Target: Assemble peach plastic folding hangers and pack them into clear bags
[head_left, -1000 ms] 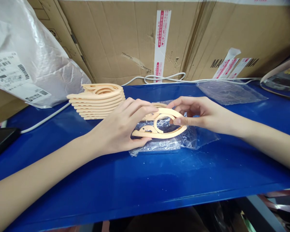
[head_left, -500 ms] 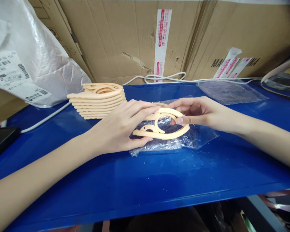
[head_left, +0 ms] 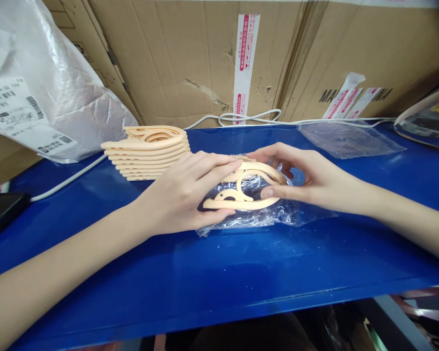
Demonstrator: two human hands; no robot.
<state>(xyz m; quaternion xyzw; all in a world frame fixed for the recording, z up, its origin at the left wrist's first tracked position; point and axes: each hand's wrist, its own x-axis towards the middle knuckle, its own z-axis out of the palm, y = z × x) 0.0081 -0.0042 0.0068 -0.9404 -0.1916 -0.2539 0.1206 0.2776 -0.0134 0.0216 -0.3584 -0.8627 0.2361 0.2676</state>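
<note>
My left hand [head_left: 185, 192] is closed around the left end of a cream folding clothes hanger [head_left: 247, 205], its thumb along the lower edge. At the hanger's right end, my right hand [head_left: 302, 170] grips with the thumb on the front arm and the fingers curled over the far side. The hanger is folded into a loop, its curved hook showing inside. Under it lies a crumpled clear plastic bag [head_left: 254, 222]. Left of the hands stands a neat stack of matching folded hangers [head_left: 146, 151], partly hidden by my left hand.
Cardboard boxes [head_left: 190, 58] line the back of the blue table [head_left: 219, 282]. A white cable [head_left: 249, 118] runs along them. A grey-white parcel bag [head_left: 66, 92] leans at left, above a black device [head_left: 3, 214]. Another clear bag [head_left: 351, 139] lies at back right.
My right hand has shifted its grip on the hanger, the thumb sliding slightly left and down and the fingers lifting along the far side. My left hand has barely moved.
</note>
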